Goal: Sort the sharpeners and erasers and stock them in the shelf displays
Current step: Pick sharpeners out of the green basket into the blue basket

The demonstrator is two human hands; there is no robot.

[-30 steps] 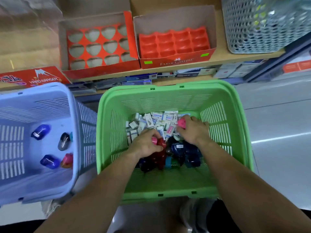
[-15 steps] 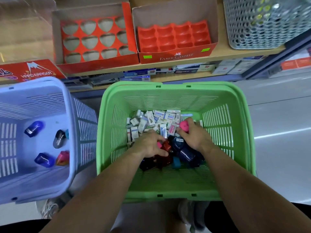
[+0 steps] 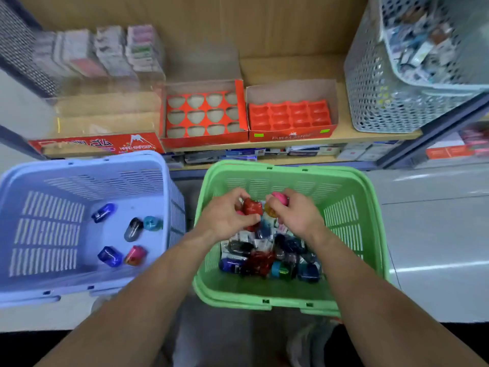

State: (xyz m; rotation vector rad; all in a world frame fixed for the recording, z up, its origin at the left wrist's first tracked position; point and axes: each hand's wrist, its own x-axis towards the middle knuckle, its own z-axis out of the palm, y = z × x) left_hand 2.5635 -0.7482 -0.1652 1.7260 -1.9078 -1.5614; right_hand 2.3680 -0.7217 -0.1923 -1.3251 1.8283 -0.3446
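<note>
A green basket in front of me holds a mixed heap of small white erasers and coloured sharpeners. Both hands are raised above the heap. My left hand grips a red sharpener. My right hand holds a pink sharpener and an orange one. To the left, a lilac basket holds several sharpeners. On the shelf stand two empty red display boxes: one with rounded holes, one with a moulded tray.
A red eraser box with a clear lid sits at the shelf's left. A grey perforated basket stands at the shelf's right, another basket with packets above it. Flat boxes lie on the lower shelf. Grey floor spreads to the right.
Both hands have lifted out of the heap with sharpeners in them. The camera has tilted up, showing more of the shelf.
</note>
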